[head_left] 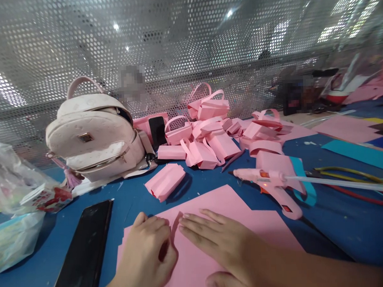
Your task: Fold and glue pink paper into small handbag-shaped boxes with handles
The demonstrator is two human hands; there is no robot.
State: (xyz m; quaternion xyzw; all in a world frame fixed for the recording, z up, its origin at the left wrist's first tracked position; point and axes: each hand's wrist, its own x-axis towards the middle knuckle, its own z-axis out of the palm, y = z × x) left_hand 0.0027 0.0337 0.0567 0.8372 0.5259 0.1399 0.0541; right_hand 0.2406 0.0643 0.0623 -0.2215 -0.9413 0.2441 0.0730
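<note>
At six o'clock on the table point(130, 200), the pink paper point(225, 201) could be wrinkled if it is pressed unevenly, or smeared with glue if the glue gun point(264, 178), at about two o'clock from it, is bumped. The left hand point(148, 247) is curled like a loose fist at seven o'clock, and whether any paper is pinched in its grip cannot be told. The right hand point(226, 238) is laid flat on the paper, fingers pointed to ten o'clock, its grip spread open with nothing held.
</note>
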